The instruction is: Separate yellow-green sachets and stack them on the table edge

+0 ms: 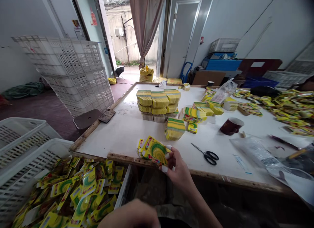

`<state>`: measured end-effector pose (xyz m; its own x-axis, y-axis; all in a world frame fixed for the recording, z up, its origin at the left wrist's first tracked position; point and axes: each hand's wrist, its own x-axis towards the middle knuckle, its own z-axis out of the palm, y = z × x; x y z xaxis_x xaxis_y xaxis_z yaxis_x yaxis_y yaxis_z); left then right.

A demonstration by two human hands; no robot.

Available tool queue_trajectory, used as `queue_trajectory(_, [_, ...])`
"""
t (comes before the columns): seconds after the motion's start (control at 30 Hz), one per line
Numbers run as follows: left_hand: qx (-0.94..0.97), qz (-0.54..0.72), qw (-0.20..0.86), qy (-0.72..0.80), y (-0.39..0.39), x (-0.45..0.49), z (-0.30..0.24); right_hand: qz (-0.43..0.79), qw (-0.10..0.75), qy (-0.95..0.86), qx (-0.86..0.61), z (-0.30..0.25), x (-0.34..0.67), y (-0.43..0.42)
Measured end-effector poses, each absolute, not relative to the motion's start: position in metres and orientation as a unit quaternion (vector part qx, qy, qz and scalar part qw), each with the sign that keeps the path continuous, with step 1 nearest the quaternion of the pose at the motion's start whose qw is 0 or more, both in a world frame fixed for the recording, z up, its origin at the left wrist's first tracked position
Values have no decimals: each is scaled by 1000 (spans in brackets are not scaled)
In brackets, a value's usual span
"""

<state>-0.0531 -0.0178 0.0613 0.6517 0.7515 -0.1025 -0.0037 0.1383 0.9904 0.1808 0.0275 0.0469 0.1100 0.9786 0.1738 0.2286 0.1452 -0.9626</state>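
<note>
My right hand (178, 171) is closed on a small fanned stack of yellow-green packets (152, 150), held just over the near wooden edge of the white table (127, 130). My left hand (132, 215) is low at the bottom of the view, blurred, near the white crate (31, 162) full of loose yellow packets (80, 192); its fingers do not show. Neat stacked bundles of the same packets (158, 104) stand in the middle of the table, and a single bundle (174, 129) sits closer to me.
Black-handled scissors (207, 154) lie right of my hand, with a dark red mug (231, 126) beyond. Loose packets (289, 110) and clear plastic bags (260, 153) cover the right side. A phone (107, 115) lies at the left edge. Empty white crates (71, 71) are stacked left.
</note>
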Motion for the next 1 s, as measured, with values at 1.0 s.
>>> queue_trajectory(1.0, [267, 634, 617, 381, 22, 14, 7, 422, 475, -609, -475, 31, 158, 17])
